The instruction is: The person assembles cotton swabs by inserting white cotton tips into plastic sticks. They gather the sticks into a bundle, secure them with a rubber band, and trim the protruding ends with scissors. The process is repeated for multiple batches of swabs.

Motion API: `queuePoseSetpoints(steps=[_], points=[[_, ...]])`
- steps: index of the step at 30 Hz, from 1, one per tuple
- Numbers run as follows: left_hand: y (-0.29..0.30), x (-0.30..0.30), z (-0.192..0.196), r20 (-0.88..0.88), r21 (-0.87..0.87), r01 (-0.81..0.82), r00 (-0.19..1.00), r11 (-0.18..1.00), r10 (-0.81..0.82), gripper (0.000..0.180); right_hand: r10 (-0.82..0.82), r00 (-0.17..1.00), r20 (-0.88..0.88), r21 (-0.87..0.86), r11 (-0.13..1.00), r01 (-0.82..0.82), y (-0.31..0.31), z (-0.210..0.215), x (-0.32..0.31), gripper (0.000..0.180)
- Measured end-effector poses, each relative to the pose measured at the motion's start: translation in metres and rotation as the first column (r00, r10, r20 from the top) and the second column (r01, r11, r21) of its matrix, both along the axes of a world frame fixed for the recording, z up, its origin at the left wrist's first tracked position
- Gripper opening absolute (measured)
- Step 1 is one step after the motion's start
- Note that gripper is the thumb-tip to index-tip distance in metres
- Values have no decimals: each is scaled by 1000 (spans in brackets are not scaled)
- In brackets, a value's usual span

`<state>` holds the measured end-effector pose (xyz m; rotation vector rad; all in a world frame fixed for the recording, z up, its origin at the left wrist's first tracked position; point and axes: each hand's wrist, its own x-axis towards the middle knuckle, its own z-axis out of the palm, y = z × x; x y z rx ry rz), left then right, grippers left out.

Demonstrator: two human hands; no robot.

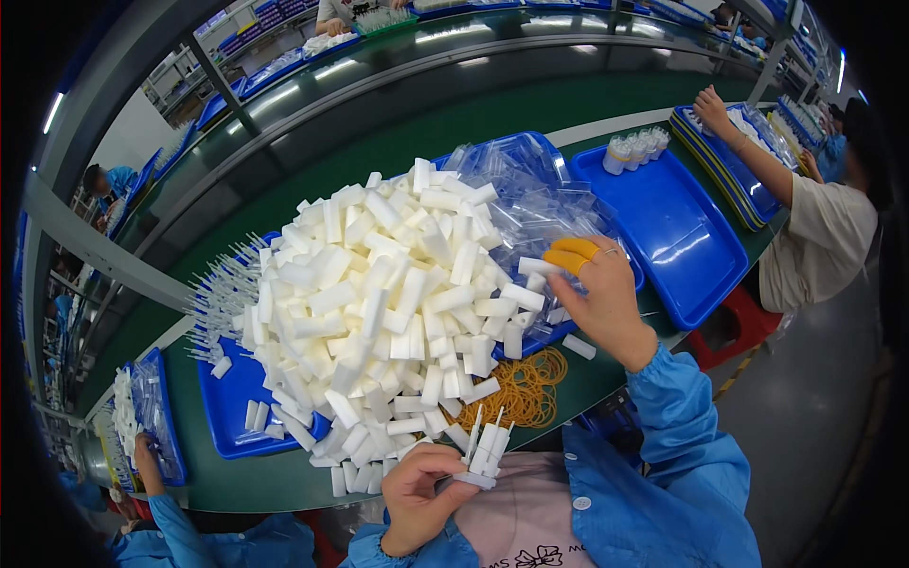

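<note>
My left hand (424, 497) is closed around the flat base of a small white holder (475, 478). Thin upright pegs rise from it, and several white cylinders stand among them. Over the right side of a big heap of white foam-like cylinders (379, 303), my right hand (606, 298) wears orange finger cots on two fingers. Its thumb and fingers are closed on the end of one white cylinder (536, 267). Clear plastic sleeves (530, 189) fill the tray behind that hand. Between my hands, orange rubber bands (521, 390) lie on the green table by the heap.
A blue tray (696, 275) at right holds clear-wrapped white pieces (636, 150) in its far corner. Pegged white holders (222, 293) crowd the heap's left side, above another blue tray (218, 417). Co-workers sit at right (819, 218) and lower left (189, 535). A metal post (104, 241) crosses the left.
</note>
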<state>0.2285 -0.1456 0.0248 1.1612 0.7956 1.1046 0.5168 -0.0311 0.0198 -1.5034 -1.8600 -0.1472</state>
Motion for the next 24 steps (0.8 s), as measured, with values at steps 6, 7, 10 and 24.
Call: queuePoseSetpoints(steps=[6,7,10,24], points=[[2,1,-2,-4,28,-21,1000,999,22,25,-9,917,-399,-107,994,-37,-7,22,1,22],[1,1,-2,-20,36,-34,999,999,34,24,12,856,-516,-133,987,-93,-8,25,1,20],[1,1,-1,-63,80,-55,996,995,60,20,61,588,-807,-160,935,-317,-19,33,2,18],[7,3,9,-377,520,137,923,843,82,19,-100,176,-979,-202,535,-820,-72,24,-38,18]])
